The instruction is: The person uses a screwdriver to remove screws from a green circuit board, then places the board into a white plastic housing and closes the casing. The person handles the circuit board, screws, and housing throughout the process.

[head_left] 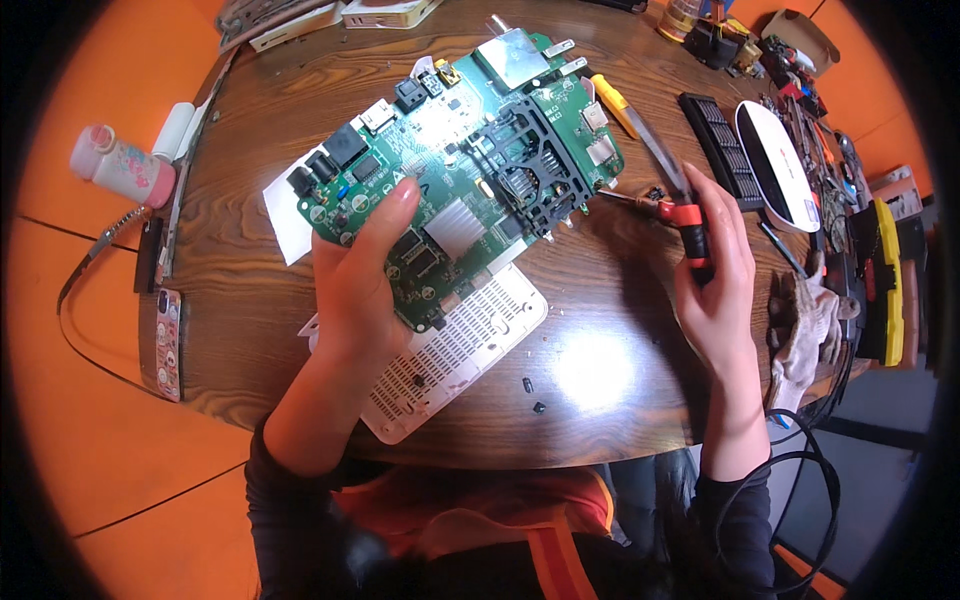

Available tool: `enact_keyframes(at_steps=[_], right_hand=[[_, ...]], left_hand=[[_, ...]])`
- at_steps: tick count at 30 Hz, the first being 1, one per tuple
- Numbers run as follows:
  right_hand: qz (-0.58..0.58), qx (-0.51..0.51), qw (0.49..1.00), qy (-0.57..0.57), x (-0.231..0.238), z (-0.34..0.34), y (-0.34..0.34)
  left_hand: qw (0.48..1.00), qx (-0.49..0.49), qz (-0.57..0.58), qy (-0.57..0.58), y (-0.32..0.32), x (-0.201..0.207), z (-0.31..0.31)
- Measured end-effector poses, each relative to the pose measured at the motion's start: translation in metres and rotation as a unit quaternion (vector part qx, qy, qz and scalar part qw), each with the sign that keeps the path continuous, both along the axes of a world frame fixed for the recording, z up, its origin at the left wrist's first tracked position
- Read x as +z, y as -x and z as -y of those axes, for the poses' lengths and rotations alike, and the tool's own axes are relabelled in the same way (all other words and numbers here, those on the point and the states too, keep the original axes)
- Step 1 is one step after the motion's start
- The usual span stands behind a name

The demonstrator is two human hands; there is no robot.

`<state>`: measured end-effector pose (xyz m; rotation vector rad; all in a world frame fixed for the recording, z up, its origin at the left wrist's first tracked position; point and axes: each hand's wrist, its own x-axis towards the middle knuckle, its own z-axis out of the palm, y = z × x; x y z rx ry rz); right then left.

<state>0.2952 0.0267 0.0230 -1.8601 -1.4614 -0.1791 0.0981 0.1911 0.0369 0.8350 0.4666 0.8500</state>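
My left hand (365,270) grips a green circuit board (470,120) by its near left edge, thumb on top, holding it tilted above the table. The board carries a black card-slot frame (535,170), a pale heatsink (456,230) and a row of sockets. Closed round a red-and-black-handled tool (684,216), my right hand (725,260) is at the board's right side. The tool's thin metal end points toward the board's edge; I cannot tell whether it touches. Just beyond lies a yellow-handled tool (612,95). Below the board rests a white vented cover (460,350).
Small black pieces (528,384) lie near the table's front edge. A phone (167,345) and a pink-and-white bottle (125,165) are at the left. On the right are a black slotted tray (720,150), a white oval device (775,165), a glove (803,330) and a black cable (832,480).
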Motion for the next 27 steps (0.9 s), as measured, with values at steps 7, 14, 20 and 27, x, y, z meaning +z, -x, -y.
enact_keyframes(at_steps=[7, 14, 20, 27], right_hand=[[-0.029, 0.015, 0.999, 0.018, 0.002, -0.001, 0.005], [-0.123, 0.036, 0.992, 0.003, 0.003, -0.002, 0.011], [-0.242, 0.029, 0.969, 0.043, 0.007, 0.003, 0.024], [-0.441, 0.096, 0.88, 0.149, 0.027, 0.018, 0.031]], left_hand=[[0.996, 0.056, -0.048, -0.046, 0.001, -0.005, 0.012], [0.98, 0.064, -0.144, -0.121, 0.006, -0.01, 0.021], [0.805, 0.077, -0.298, -0.508, 0.013, -0.023, 0.023], [0.838, 0.062, -0.247, -0.483, 0.016, -0.028, 0.031]])
